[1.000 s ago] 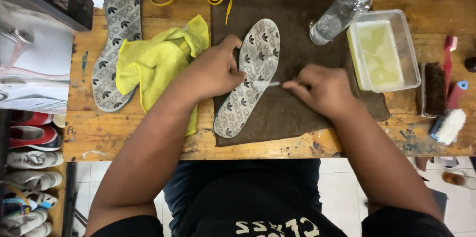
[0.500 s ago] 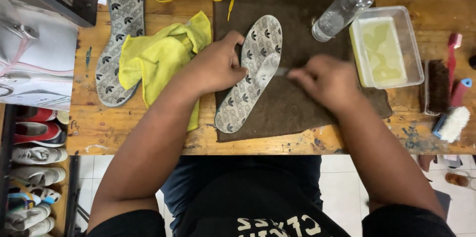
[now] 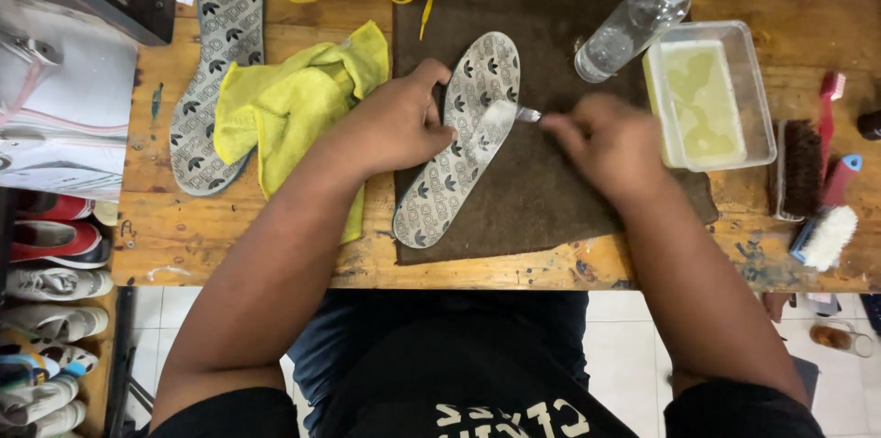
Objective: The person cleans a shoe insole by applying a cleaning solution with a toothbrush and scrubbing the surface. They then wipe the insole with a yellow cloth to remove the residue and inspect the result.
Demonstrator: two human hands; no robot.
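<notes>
I see my left hand [image 3: 404, 121] pressed down on the insole [image 3: 459, 140], which lies on the brown mat [image 3: 551, 190] on the worktop [image 3: 275, 245], long axis running from near-left to far-right. My right hand [image 3: 606, 140], closed on a small brush [image 3: 509, 114], sits just right of the insole, brush head touching its upper half. Yellow cloth [image 3: 294, 103] lies left
</notes>
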